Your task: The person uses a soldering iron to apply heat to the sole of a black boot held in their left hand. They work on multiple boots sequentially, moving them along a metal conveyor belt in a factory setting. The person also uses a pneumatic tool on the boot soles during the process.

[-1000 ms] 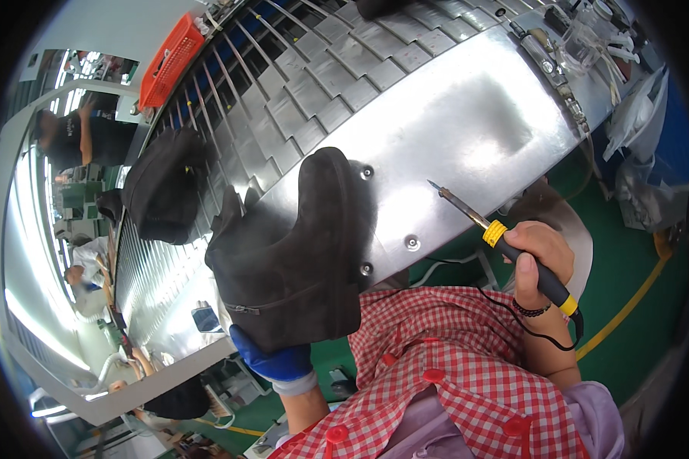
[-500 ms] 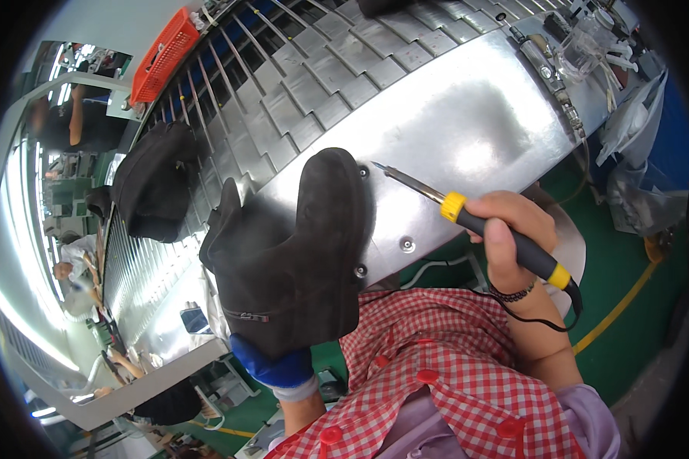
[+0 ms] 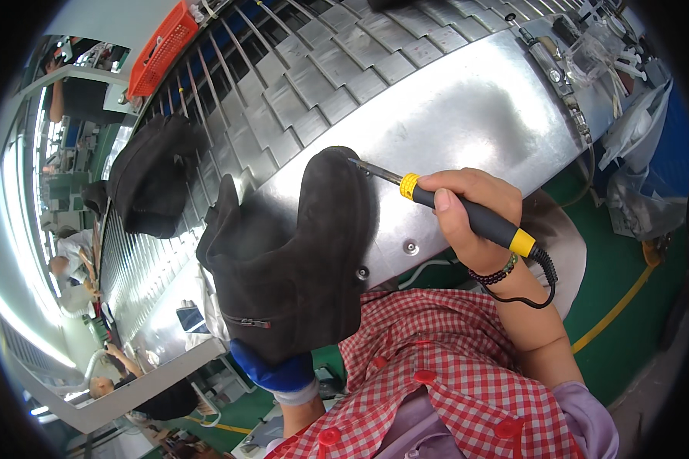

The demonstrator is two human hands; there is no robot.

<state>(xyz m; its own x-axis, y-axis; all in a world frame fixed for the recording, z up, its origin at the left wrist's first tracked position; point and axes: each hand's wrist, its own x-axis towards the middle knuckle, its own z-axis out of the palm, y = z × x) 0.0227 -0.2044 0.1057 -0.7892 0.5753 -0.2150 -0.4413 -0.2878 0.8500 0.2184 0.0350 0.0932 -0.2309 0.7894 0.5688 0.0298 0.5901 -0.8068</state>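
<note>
A black ankle boot [image 3: 298, 252] with a side zipper lies at the front edge of the metal bench, its toe pointing away from me. My left hand [image 3: 272, 371], in a blue glove, holds it from below at the near end; the boot hides most of the fingers. In my bare right hand [image 3: 478, 210] is a soldering iron [image 3: 467, 214] with a black and yellow handle and a cord trailing from its back. Its metal tip meets the right edge of the boot's toe, at or very near the sole.
A slatted metal conveyor [image 3: 314, 84] runs behind the bench plate [image 3: 467, 122]. More black boots [image 3: 157, 176] stand on it at left. An orange basket [image 3: 163, 50] sits at the far left, a phone [image 3: 192, 317] nearer. Air fittings [image 3: 551, 69] and plastic bags [image 3: 639, 183] are at right.
My right hand has moved left with the soldering iron, bringing its tip from beside the boot to the toe's edge. The boot and my left hand have barely shifted.
</note>
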